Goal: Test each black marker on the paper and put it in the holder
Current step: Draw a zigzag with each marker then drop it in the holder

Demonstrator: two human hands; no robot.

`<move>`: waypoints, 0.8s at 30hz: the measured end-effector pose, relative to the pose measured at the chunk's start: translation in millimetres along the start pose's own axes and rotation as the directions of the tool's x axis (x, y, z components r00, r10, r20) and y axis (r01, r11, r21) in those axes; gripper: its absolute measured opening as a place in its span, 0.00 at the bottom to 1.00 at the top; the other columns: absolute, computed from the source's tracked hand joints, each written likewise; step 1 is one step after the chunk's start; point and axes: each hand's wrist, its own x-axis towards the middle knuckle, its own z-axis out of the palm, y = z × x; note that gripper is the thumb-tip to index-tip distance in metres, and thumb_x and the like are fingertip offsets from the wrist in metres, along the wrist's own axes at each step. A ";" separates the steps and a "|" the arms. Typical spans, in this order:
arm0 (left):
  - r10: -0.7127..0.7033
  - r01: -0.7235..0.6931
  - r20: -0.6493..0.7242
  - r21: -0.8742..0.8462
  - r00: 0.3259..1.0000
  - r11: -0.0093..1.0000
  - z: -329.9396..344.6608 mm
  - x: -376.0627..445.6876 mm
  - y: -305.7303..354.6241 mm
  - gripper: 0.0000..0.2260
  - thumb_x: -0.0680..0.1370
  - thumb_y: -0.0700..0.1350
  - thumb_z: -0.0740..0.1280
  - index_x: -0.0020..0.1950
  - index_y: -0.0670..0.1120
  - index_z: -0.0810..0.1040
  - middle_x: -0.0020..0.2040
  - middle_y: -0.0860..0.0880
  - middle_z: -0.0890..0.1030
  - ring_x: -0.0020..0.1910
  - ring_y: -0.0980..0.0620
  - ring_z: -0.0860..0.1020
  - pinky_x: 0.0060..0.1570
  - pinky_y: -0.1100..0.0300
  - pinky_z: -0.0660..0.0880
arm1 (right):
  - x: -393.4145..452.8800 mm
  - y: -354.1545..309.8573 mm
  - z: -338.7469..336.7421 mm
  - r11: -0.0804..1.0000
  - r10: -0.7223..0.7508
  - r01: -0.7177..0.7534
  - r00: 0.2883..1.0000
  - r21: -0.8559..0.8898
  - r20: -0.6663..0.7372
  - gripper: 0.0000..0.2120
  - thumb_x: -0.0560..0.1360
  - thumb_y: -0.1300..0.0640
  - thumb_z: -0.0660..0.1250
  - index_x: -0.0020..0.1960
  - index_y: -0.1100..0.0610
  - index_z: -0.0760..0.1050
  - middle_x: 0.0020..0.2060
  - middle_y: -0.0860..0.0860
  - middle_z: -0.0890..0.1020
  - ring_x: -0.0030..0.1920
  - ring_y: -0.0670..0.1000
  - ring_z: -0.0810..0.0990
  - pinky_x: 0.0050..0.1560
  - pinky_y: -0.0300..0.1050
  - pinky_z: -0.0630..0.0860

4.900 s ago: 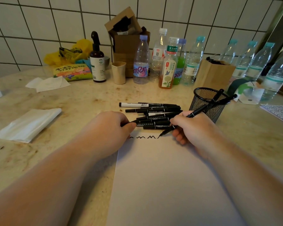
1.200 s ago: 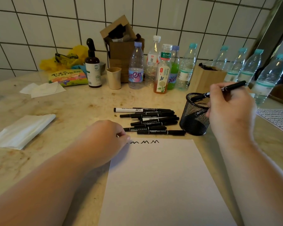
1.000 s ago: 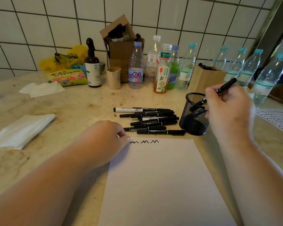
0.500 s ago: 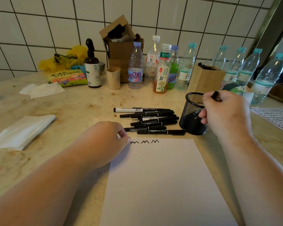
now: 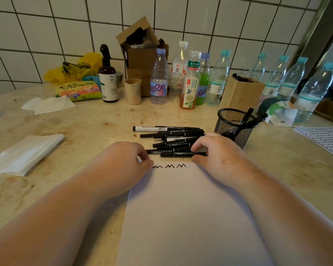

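Nearest marker [image 5: 178,154] is pinched by right hand [image 5: 217,150] fingers; should be lifted clear without scattering pile [image 5: 171,137].

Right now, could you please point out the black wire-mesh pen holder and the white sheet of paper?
black wire-mesh pen holder [image 5: 226,124]: head view, front mesh wall.
white sheet of paper [image 5: 186,217]: head view, bare middle.

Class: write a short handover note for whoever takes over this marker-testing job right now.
Left hand: loosely curled, resting on the white paper sheet's top left corner.
Right hand: fingers pinching the nearest black marker in the pile of black markers, not yet lifted.
Done: two markers stand in the black mesh holder; squiggles mark the paper.
Left: test the pile, then put each in the holder.
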 end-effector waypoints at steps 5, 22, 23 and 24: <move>0.020 -0.020 0.000 -0.001 1.000 1.000 -0.7 -2.3 1.4 0.10 0.74 0.63 0.62 0.42 0.60 0.77 0.36 0.61 0.78 0.33 0.63 0.76 0.28 0.63 0.69 | 1.0 4.5 2.0 1.000 0.009 -0.009 1.000 0.010 0.013 0.09 0.78 0.58 0.72 0.55 0.47 0.80 0.48 0.40 0.76 0.45 0.40 0.74 0.43 0.28 0.64; 0.298 -0.272 0.050 -0.290 0.953 0.918 -19.5 -21.8 34.6 0.07 0.75 0.61 0.65 0.43 0.62 0.79 0.44 0.72 0.77 0.41 0.66 0.76 0.37 0.71 0.71 | -7.9 -23.0 -8.6 0.487 -0.191 -0.098 0.958 0.868 0.215 0.04 0.72 0.61 0.71 0.42 0.52 0.80 0.31 0.55 0.82 0.29 0.51 0.79 0.30 0.43 0.77; 0.314 -0.293 0.028 -0.292 0.949 0.910 -20.6 -22.3 36.4 0.06 0.76 0.59 0.65 0.42 0.60 0.79 0.44 0.71 0.77 0.41 0.67 0.75 0.39 0.74 0.70 | -8.8 -24.3 -8.6 0.458 -0.209 -0.098 0.954 0.883 0.214 0.06 0.72 0.62 0.71 0.41 0.52 0.81 0.32 0.56 0.82 0.29 0.52 0.80 0.29 0.43 0.77; 0.320 -0.303 0.005 -0.304 0.948 0.903 -21.4 -23.0 37.8 0.07 0.77 0.56 0.66 0.40 0.60 0.78 0.43 0.72 0.77 0.40 0.69 0.75 0.39 0.75 0.69 | -8.9 -25.5 -8.3 0.425 -0.217 -0.100 0.954 0.899 0.208 0.05 0.73 0.61 0.71 0.41 0.52 0.81 0.32 0.57 0.82 0.28 0.52 0.79 0.29 0.43 0.77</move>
